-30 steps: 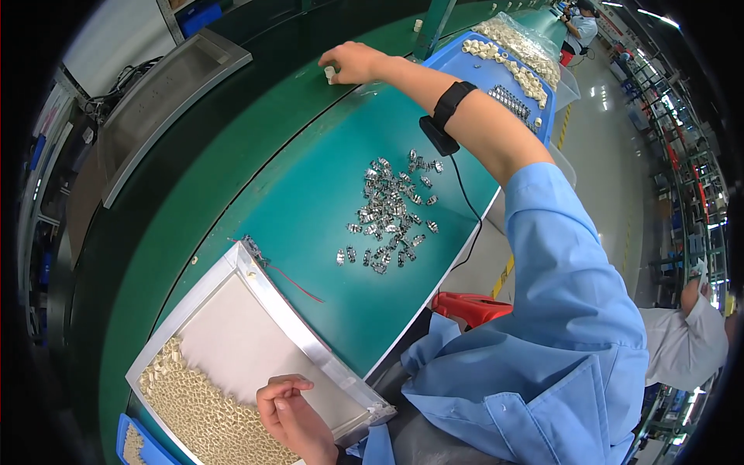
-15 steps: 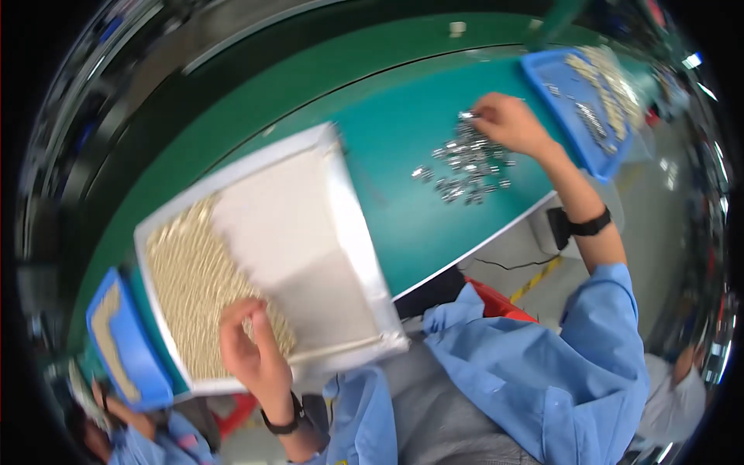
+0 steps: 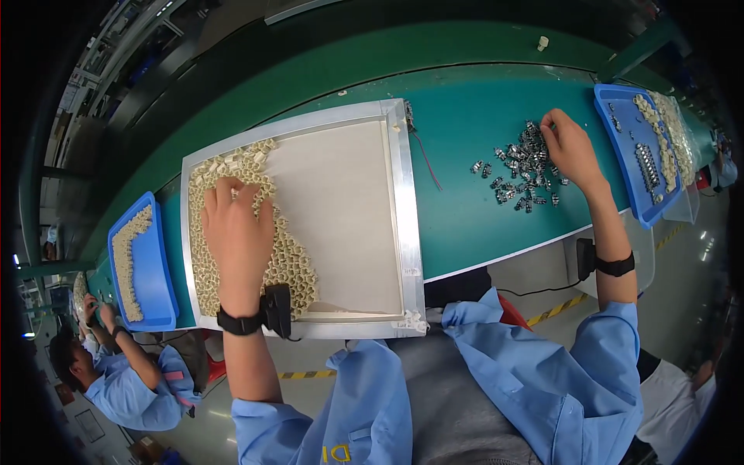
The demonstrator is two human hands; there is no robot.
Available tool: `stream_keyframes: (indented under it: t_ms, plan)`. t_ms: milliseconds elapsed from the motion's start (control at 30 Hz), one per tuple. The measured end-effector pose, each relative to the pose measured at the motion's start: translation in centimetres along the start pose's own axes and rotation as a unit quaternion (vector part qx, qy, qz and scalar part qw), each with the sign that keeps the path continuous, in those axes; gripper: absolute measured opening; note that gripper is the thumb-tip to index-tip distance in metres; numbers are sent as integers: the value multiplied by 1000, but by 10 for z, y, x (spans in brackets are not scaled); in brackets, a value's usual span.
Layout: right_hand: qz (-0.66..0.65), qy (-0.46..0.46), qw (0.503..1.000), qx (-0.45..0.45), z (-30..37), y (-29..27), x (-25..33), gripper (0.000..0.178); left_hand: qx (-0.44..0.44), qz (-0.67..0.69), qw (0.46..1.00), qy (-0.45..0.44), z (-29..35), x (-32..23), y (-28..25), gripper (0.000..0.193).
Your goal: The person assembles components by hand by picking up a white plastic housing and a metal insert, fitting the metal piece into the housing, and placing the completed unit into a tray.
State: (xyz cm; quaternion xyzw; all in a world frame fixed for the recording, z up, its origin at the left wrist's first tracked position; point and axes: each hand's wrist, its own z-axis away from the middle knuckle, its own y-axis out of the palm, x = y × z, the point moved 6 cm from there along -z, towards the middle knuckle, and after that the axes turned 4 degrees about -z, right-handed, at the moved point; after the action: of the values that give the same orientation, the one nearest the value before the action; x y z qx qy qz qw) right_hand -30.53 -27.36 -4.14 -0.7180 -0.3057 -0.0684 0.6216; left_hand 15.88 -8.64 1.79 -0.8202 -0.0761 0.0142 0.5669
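My left hand [image 3: 239, 236] reaches over small cream-coloured pieces [image 3: 291, 267] packed in the left part of a shallow metal-framed tray [image 3: 409, 209]. Its fingers are bent downward and somewhat apart at the far part of these pieces, and nothing shows between them. At the far right edge of a loose pile of small shiny metal parts [image 3: 527, 159], my right hand [image 3: 573, 151] has thumb and forefinger drawn together. Whatever sits between those fingertips is too small to make out. The right half of the tray shows its bare pale base.
On the left stands a blue tray [image 3: 161, 271] with a band of cream pieces. Another blue tray [image 3: 620, 147], at the right, holds metal parts and cream pieces, beside a clear bag [image 3: 676, 132] of cream pieces. A co-worker [image 3: 139, 387] sits at the lower left.
My left hand has moved farther up over the cream pieces, from their near edge. My right hand is now at the pile's far right edge instead of its far tip. The view has shifted.
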Motion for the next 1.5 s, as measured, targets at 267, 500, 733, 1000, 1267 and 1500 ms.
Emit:
stream_keyframes:
  t_ms: [267,500,733,1000,1267,1500]
  plan:
    - [36,-16,999,22,12,-13,-15,19,25,-61,995,73,-37,10,52,18]
    - [-24,-16,999,-15,7,-3,-10,22,50,-74,994,68,-39,16,58,17]
    - [-200,38,979,-5,22,-17,-16,25,62,-22,997,40,-41,13,71,15]
    - [-283,8,959,-15,26,-14,-5,25,-13,81,997,-9,-34,8,44,15]
    - [-278,-26,960,31,34,-8,7,26,-14,256,966,-39,-2,-22,9,17]
    - [-377,78,922,48,50,-5,21,14,-36,313,949,-1,28,-52,-21,16]
